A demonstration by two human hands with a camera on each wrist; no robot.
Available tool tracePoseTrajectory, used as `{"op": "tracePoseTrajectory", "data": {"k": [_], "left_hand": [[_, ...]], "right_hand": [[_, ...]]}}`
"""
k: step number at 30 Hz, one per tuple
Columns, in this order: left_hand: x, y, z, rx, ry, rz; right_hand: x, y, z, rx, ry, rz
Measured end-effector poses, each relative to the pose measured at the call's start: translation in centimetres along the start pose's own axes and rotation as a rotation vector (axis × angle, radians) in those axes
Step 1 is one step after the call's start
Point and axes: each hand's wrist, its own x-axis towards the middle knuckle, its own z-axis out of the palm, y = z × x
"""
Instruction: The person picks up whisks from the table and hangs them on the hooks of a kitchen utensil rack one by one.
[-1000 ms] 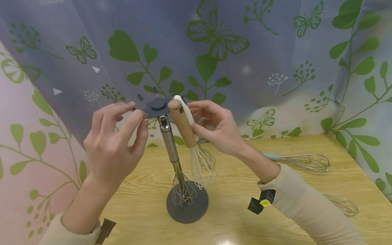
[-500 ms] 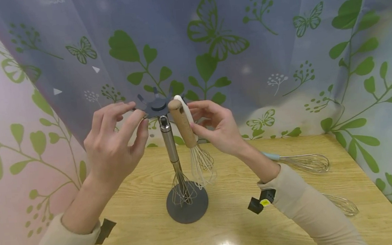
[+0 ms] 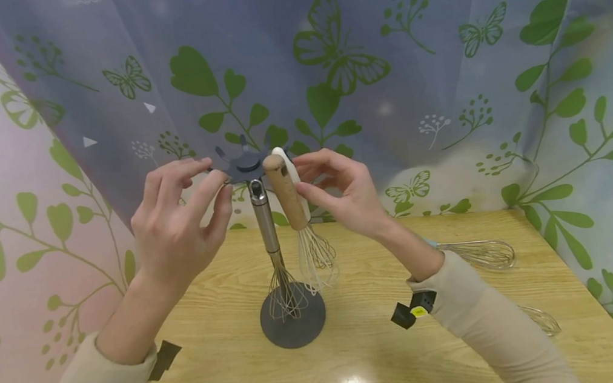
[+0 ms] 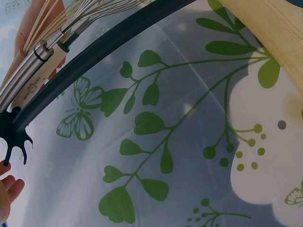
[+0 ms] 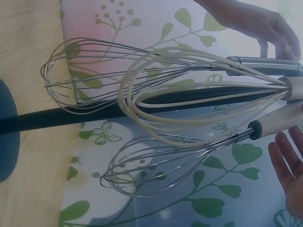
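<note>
A dark whisk stand (image 3: 270, 334) with a round base and a hooked top stands upright on the table. My left hand (image 3: 177, 218) pinches a hook at the left of its top with the fingertips. Three whisks hang from the stand: a steel-handled whisk (image 3: 267, 225) in front, a wooden-handled whisk (image 3: 287, 196), and a white-handled whisk (image 3: 303, 201) behind it. Beside the white handle is my right hand (image 3: 345, 197), thumb and fingers spread, holding nothing. In the right wrist view its extended fingers (image 5: 286, 153) lie close to the white handle; contact is unclear.
On the wooden table (image 3: 373, 331), a whisk with a light blue handle (image 3: 484, 255) lies at the right, partly behind my right arm. Another wire whisk (image 3: 543, 320) lies nearer, mostly hidden by the sleeve. A leaf-patterned curtain (image 3: 413, 97) rises behind the table.
My right hand has eased slightly right, its thumb and fingers loosening from the white-handled whisk. My left hand and the stand stay where they were.
</note>
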Motion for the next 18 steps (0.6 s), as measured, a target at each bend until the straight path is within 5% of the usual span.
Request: {"op": "tracePoseTrajectory", "data": {"k": [18], "left_hand": [[0.0,-0.1,0.2,-0.012,0.026,-0.001]], "right_hand": [[2.0,-1.0,-1.0,-0.101,-0.014,-0.059]]}}
